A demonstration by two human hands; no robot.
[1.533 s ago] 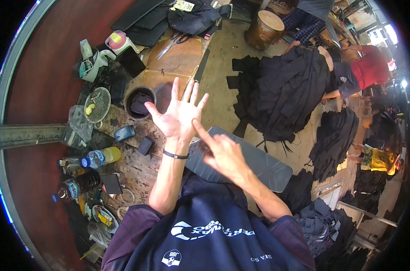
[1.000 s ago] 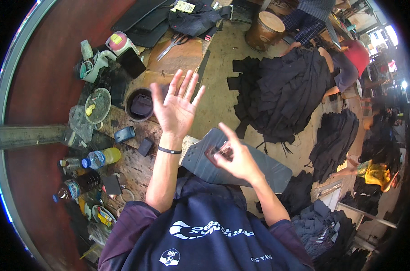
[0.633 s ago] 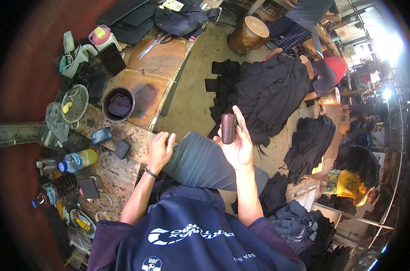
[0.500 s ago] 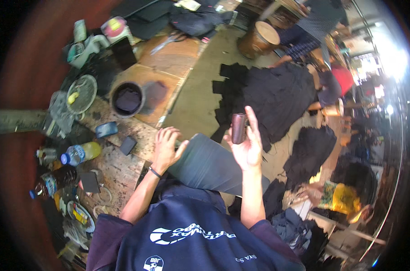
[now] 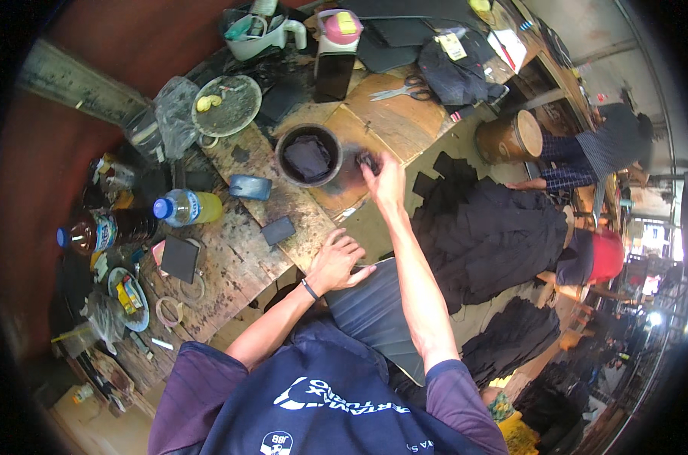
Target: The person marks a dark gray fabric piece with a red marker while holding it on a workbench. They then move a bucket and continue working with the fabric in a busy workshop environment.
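Note:
My right hand (image 5: 388,184) is stretched out over the bench with its fingers closed around a small dark wad (image 5: 367,160). The fingers partly hide the wad, and I cannot make out its kind. It sits at a black-stained patch of the brown board (image 5: 348,189), just right of a round dark pot (image 5: 307,155) with black stuff inside. My left hand (image 5: 335,263) rests at the bench edge with its fingers spread, holding nothing. A dark, smooth sheet (image 5: 378,311) lies across my lap, by the left thumb.
Near the left hand are a small black block (image 5: 278,231) and a blue-grey roll (image 5: 250,187). Bottles (image 5: 188,207) stand further left. Scissors (image 5: 405,89) lie beyond the pot. Black cloth pieces (image 5: 488,235) cover the floor at right, where other people (image 5: 594,152) bend over.
My right hand has moved from above the lap sheet to the stained board beside the pot. A brown cylinder showed in it before; now a dark wad does. My view has turned toward the bench.

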